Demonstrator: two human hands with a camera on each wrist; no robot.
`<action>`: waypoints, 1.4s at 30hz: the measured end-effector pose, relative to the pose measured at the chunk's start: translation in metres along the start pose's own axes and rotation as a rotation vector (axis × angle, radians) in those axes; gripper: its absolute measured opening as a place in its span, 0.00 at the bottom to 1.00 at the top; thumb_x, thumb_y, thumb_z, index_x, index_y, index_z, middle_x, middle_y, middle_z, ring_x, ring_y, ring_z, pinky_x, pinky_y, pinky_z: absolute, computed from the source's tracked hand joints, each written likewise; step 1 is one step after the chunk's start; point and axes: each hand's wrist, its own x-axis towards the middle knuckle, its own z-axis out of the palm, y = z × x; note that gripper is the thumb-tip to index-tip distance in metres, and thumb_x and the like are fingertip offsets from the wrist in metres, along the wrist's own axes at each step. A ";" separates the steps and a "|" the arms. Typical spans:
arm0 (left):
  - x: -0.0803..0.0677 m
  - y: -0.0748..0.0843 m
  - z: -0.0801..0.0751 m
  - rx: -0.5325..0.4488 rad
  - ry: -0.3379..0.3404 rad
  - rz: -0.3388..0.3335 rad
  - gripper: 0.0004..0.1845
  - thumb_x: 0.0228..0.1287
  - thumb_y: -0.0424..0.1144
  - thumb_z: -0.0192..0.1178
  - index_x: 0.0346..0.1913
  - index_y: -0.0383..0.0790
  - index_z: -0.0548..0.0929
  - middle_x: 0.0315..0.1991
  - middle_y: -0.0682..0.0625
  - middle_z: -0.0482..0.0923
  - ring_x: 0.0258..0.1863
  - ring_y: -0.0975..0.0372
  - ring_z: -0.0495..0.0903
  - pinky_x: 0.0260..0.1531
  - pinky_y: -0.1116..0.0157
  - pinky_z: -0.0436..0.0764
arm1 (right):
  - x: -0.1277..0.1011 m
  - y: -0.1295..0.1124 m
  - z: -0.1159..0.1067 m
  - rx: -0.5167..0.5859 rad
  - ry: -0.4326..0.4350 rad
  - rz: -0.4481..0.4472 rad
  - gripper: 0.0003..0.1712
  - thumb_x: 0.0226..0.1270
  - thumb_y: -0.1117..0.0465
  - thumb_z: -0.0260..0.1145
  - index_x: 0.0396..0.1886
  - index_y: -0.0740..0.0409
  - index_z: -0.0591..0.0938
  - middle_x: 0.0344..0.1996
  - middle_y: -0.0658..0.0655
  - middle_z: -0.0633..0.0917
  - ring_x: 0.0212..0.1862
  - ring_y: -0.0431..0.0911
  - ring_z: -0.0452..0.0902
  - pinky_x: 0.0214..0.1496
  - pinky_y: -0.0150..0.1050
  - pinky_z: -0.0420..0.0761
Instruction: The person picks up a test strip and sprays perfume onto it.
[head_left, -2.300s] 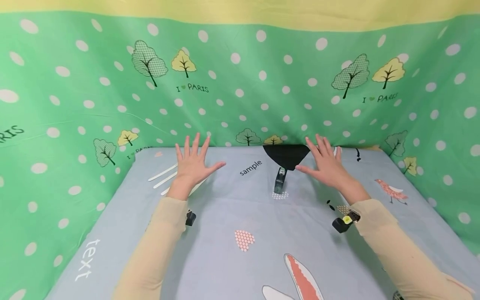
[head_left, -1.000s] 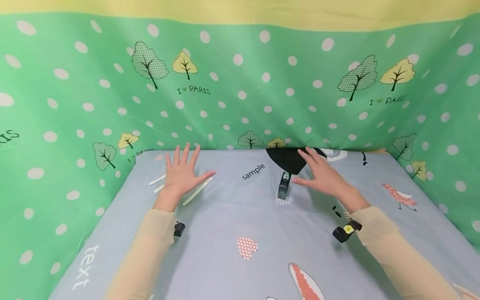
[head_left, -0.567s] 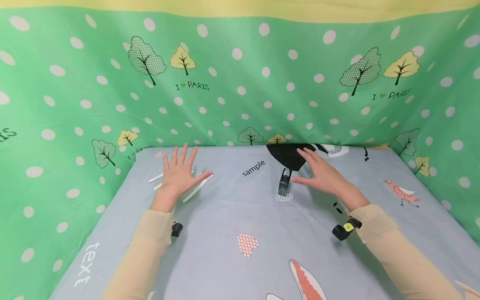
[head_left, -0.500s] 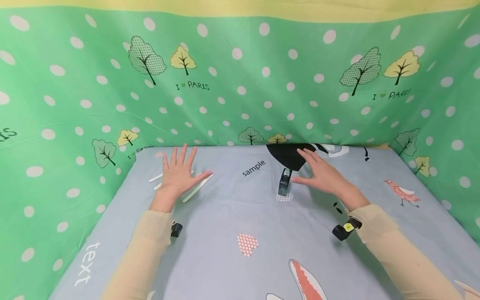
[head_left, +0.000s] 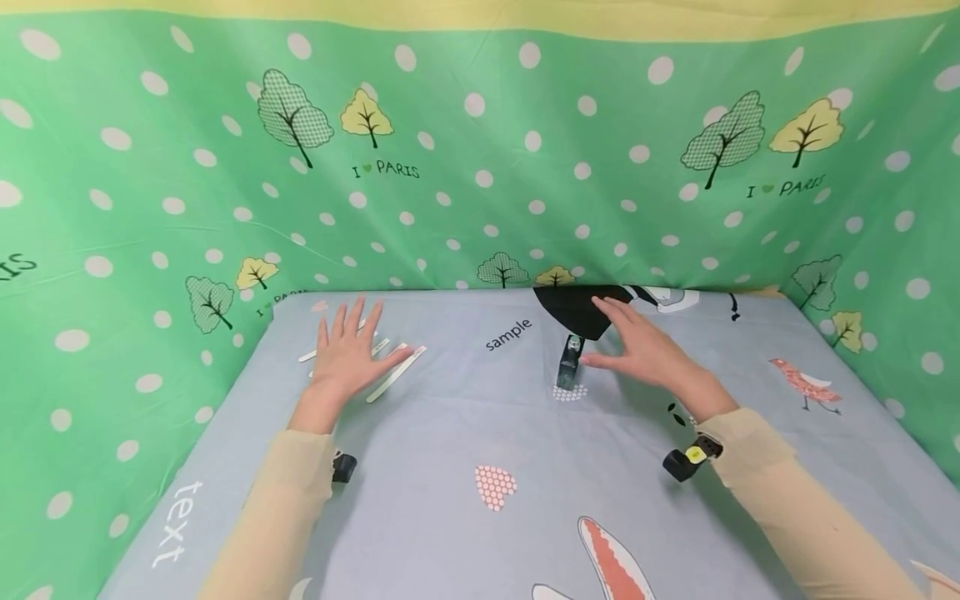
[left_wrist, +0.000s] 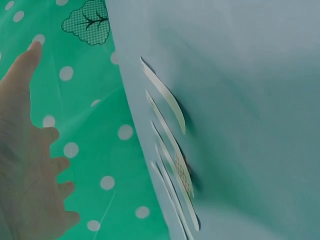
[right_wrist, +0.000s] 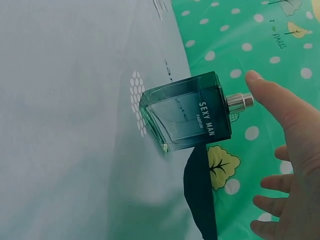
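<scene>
A dark green perfume bottle (head_left: 569, 367) with a silver spray top stands upright on the grey-blue printed cloth; its label shows on the bottle (right_wrist: 190, 118) in the right wrist view. My right hand (head_left: 637, 347) hovers just right of it, fingers spread and straight, thumb tip close to the spray top. My left hand (head_left: 347, 356) is held flat with fingers spread over several white paper strips (head_left: 395, 372). The strips (left_wrist: 170, 150) lie side by side near the cloth's left edge. Neither hand holds anything.
Green polka-dot fabric (head_left: 480, 167) with tree prints walls the back and both sides. A black printed patch (head_left: 573, 308) lies behind the bottle. The cloth (head_left: 480, 433) carries the printed words "sample" and "text", a pink heart and a bird.
My left hand has drawn back and leftward over the strips. My right hand has shifted left, closer to the bottle. The bottle and strips have not moved.
</scene>
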 end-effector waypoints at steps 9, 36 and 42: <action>-0.006 -0.007 -0.001 -0.028 -0.026 -0.011 0.56 0.60 0.78 0.46 0.81 0.47 0.44 0.81 0.39 0.38 0.79 0.40 0.42 0.77 0.36 0.43 | 0.002 -0.001 0.004 0.011 -0.007 0.003 0.62 0.58 0.27 0.65 0.82 0.49 0.47 0.80 0.61 0.52 0.78 0.64 0.51 0.73 0.68 0.62; -0.024 -0.021 0.002 -0.174 -0.083 -0.064 0.55 0.58 0.81 0.45 0.79 0.48 0.55 0.79 0.41 0.51 0.76 0.41 0.56 0.64 0.32 0.68 | 0.003 -0.009 0.009 0.046 -0.013 -0.027 0.65 0.52 0.30 0.72 0.81 0.48 0.51 0.78 0.64 0.57 0.76 0.64 0.55 0.72 0.67 0.64; -0.027 -0.022 0.004 -0.242 -0.091 -0.067 0.53 0.58 0.79 0.48 0.78 0.49 0.57 0.79 0.40 0.54 0.77 0.42 0.55 0.69 0.35 0.62 | 0.003 -0.010 0.010 0.046 -0.016 -0.032 0.64 0.52 0.30 0.72 0.81 0.48 0.51 0.78 0.64 0.57 0.76 0.64 0.56 0.71 0.67 0.66</action>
